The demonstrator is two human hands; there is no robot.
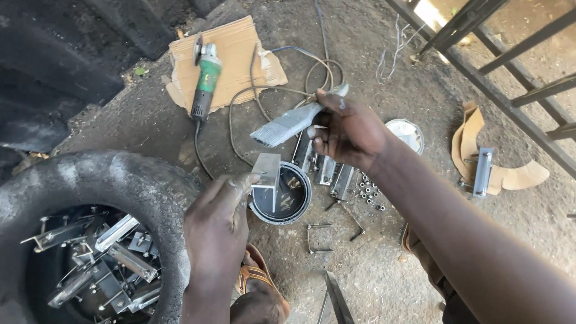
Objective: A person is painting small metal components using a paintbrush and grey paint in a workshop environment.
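My left hand (pixel 217 220) pinches a silver-painted metal angle bracket (pixel 266 173) and holds it over an open round paint tin (pixel 285 195) on the ground. Above and a little right of the tin, my right hand (pixel 349 131) grips a flat paintbrush (pixel 289 124) whose grey-silver bristles point left. Both hands are smeared with silver paint.
An old tyre (pixel 105 186) at lower left holds several painted metal pieces. A green angle grinder (pixel 205 80) lies on cardboard (pixel 238 49), its cable looping across the dirt. More brackets (pixel 326 170), nuts, bolts, a tin lid (pixel 406 131) and a metal gate (pixel 531 82) lie to the right.
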